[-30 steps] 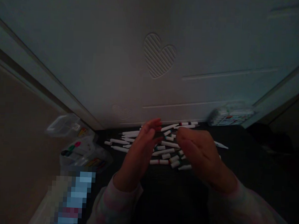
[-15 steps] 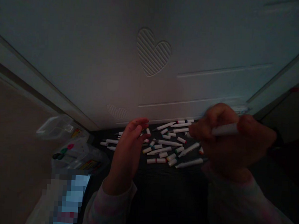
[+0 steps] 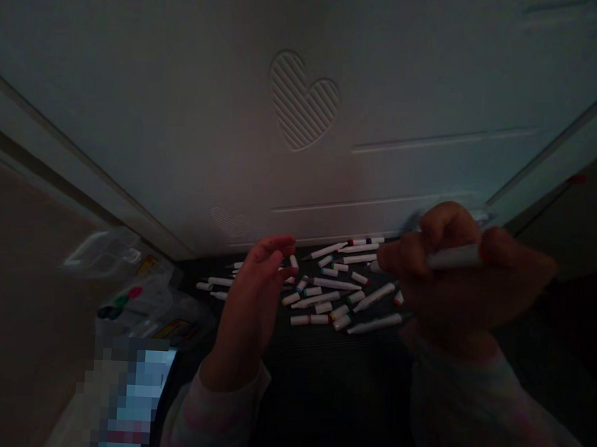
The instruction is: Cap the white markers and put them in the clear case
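The scene is dim. My right hand (image 3: 463,279) is raised at the right with its fingers curled round a white marker (image 3: 451,258) that lies sideways in the grip. My left hand (image 3: 255,294) hovers at the centre with its fingers loosely stretched and nothing in it, just above the left part of a scatter of several white markers and caps (image 3: 332,285) on a dark mat (image 3: 340,386).
A pale panel with an embossed heart (image 3: 302,100) rises right behind the markers. Clear plastic cases (image 3: 147,302) with coloured markers lie at the left, beside a beige floor. A pixelated patch covers the lower left.
My right hand rose from the pile and swung right, closing round a white marker. My left hand stayed over the pile, drifting slightly left. The view shifted a little.
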A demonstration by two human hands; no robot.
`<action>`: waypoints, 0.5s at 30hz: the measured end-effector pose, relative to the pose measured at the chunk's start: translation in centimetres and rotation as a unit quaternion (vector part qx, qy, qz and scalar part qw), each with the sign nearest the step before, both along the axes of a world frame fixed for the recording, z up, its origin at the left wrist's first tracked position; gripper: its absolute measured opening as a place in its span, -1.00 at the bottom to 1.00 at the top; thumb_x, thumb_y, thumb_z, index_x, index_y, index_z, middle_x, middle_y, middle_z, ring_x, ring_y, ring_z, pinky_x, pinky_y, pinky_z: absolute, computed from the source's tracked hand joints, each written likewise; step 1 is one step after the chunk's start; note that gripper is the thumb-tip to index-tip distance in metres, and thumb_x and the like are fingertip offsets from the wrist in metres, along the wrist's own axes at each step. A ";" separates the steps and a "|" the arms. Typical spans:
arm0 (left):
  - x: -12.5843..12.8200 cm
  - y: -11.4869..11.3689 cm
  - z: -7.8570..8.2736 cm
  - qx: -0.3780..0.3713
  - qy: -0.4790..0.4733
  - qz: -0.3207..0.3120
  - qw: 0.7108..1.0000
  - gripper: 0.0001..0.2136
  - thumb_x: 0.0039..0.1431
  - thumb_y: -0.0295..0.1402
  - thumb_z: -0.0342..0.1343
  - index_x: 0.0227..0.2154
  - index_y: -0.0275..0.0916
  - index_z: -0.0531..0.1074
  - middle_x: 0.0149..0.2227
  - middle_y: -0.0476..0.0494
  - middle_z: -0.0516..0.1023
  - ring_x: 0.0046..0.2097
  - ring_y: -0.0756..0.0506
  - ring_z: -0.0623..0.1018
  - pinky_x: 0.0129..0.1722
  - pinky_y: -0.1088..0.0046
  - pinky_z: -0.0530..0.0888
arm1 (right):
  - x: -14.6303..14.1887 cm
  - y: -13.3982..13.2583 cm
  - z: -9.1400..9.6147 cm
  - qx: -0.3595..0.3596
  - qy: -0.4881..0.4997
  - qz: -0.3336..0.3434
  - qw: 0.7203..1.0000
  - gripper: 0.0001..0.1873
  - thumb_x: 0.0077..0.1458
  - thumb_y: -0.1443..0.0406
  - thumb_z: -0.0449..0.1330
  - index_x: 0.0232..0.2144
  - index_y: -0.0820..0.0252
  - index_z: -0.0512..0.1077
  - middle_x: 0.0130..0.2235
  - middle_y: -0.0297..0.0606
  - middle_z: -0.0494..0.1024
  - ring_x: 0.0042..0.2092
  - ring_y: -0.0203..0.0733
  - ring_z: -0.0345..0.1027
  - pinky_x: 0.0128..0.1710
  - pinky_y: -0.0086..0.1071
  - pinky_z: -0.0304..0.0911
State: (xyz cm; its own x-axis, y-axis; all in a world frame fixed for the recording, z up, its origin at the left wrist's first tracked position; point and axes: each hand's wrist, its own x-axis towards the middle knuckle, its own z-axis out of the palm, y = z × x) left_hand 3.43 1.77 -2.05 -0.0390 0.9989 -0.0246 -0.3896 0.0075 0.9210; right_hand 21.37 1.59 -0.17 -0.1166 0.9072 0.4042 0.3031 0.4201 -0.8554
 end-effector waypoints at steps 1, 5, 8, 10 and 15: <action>0.0 0.0 -0.1 0.000 0.002 -0.003 1.000 -0.84 -0.03 -0.30 0.10 -0.35 -0.21 0.43 -0.20 -0.07 0.41 -0.13 -0.06 0.37 -0.27 0.49 0.34 | -0.1 0.1 -0.1 -0.015 0.077 0.003 0.997 -0.54 0.03 -0.06 -0.49 -0.52 0.05 -0.01 -0.68 -0.46 -0.14 -0.68 -0.27 -0.19 -0.59 -0.30 -0.01; -0.1 0.1 -0.6 0.011 0.040 -0.016 0.999 -0.84 -0.02 -0.30 0.11 -0.35 -0.20 0.44 -0.24 -0.05 0.43 -0.17 -0.05 0.39 -0.25 0.48 0.34 | -0.6 0.7 -0.2 -0.088 0.297 0.088 0.947 -0.61 0.08 -0.04 -0.35 -0.51 0.05 0.03 -0.77 -0.51 -0.06 -0.71 -0.32 -0.21 -0.65 -0.38 -0.08; 0.0 -0.3 -0.7 0.033 0.128 -0.029 0.991 -0.83 0.00 -0.29 0.11 -0.31 -0.18 0.43 -0.23 -0.04 0.44 -0.18 -0.05 0.40 -0.20 0.46 0.33 | -0.7 0.9 -0.2 -0.117 0.321 0.123 0.932 -0.52 0.08 -0.09 -0.43 -0.49 0.05 0.05 -0.75 -0.50 -0.01 -0.71 -0.33 -0.19 -0.66 -0.39 -0.07; 0.1 -0.7 -0.6 0.039 0.197 -0.033 0.979 -0.82 0.01 -0.28 0.12 -0.29 -0.17 0.42 -0.21 -0.05 0.44 -0.19 -0.05 0.40 -0.23 0.46 0.33 | -0.8 0.9 0.0 -0.121 0.307 0.110 0.938 -0.51 0.07 -0.10 -0.42 -0.48 0.06 0.05 -0.72 -0.49 0.01 -0.68 -0.32 -0.14 -0.63 -0.38 -0.02; 0.5 -1.2 -0.3 0.067 0.353 -0.052 0.932 -0.80 0.02 -0.27 0.11 -0.26 -0.15 0.42 -0.27 -0.07 0.47 -0.24 -0.09 0.43 -0.32 0.43 0.33 | -0.7 0.5 0.1 -0.083 0.248 0.067 0.963 -0.68 0.09 0.00 -0.13 -0.49 0.08 0.05 -0.59 -0.43 0.11 -0.61 -0.33 0.00 -0.58 -0.38 0.08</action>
